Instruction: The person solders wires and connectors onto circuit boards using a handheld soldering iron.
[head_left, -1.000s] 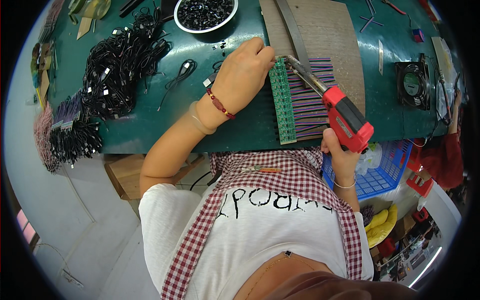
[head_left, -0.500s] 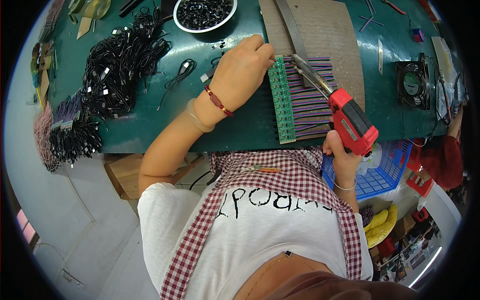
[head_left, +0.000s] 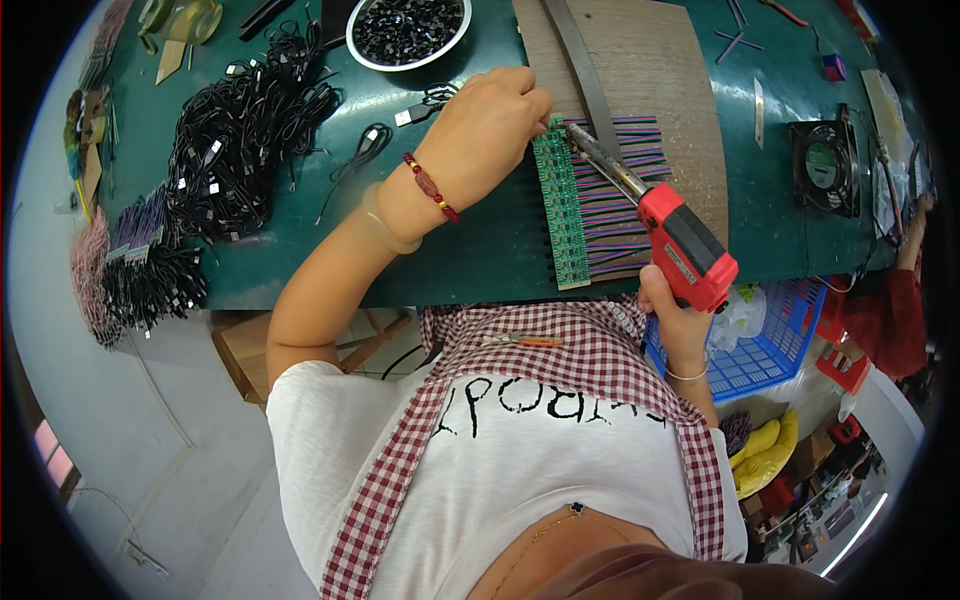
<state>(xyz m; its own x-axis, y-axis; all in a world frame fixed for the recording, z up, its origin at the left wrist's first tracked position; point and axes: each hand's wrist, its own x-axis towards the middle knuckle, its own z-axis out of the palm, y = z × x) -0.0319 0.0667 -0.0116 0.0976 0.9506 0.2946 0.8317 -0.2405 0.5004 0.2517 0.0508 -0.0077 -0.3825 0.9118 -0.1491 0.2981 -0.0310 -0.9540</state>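
My right hand [head_left: 678, 318] is closed around the handle of a red and black soldering gun [head_left: 690, 245]. Its metal tip reaches the far end of a green circuit board panel [head_left: 563, 215], beside my left fingertips. My left hand [head_left: 490, 125] is pinched at that same end of the panel. A black USB cable [head_left: 436, 97] passes under this hand, and the end at my fingers is hidden. Rows of thin multicoloured wires [head_left: 625, 205] extend rightward from the panel, across a wooden board [head_left: 690, 100]. A flat metal bar [head_left: 585, 70] lies over the wooden board.
A white bowl [head_left: 467, 38] of small black parts stands at the back. Left of it are a heap of black USB cables [head_left: 215, 150] and one separate coiled cable [head_left: 360, 150]. A black fan [head_left: 825, 168] stands at the right. Below the table edge sits a blue basket [head_left: 755, 370].
The soldering gun has shifted left, its tip now lower over the panel. My left hand has moved slightly left. The USB cable beside it has slid farther away from me.
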